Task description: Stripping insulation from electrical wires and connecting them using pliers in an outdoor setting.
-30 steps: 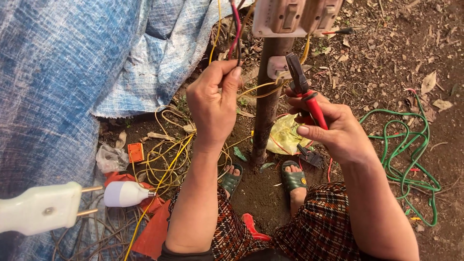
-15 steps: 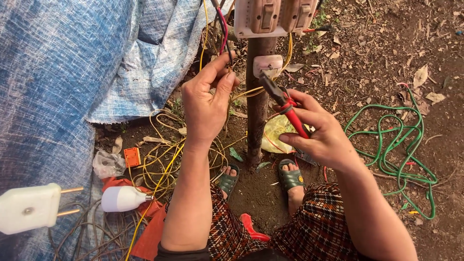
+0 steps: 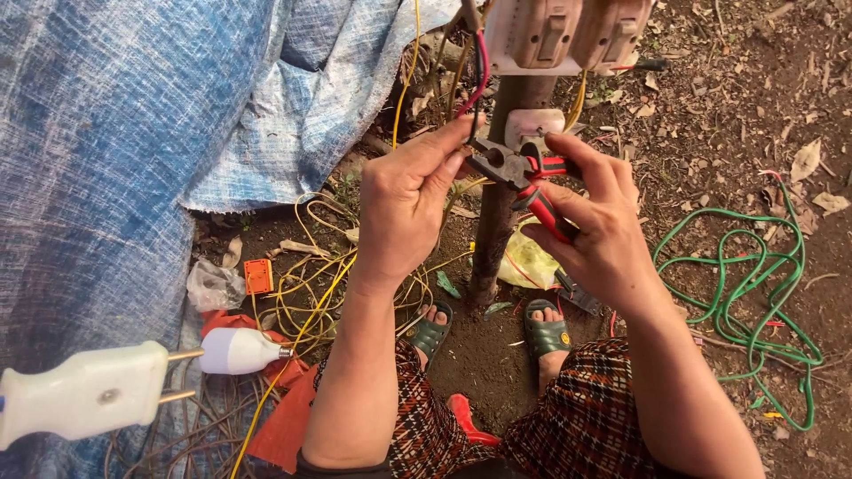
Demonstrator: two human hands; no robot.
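One pair of red-handled pliers (image 3: pixel 524 177), clenched in my right hand (image 3: pixel 599 226) against the wooden post (image 3: pixel 497 222); rigid metal, best gripped by its sleeved handles. Left hand (image 3: pixel 404 200) fingers (image 3: pixel 444 146) pinch the red wire (image 3: pixel 482 75) at the pliers' nose: I judge it thin, light, pliable.

Matt woven blue tarp (image 3: pixel 115 151), glossy white plastic plug (image 3: pixel 84 392), rough wooden post (image 3: pixel 499 213)

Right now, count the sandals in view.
2. One green sandal is on the foot left of the post, below the left hand; the other sandal is right of the post, below the right hand. None seems hidden.
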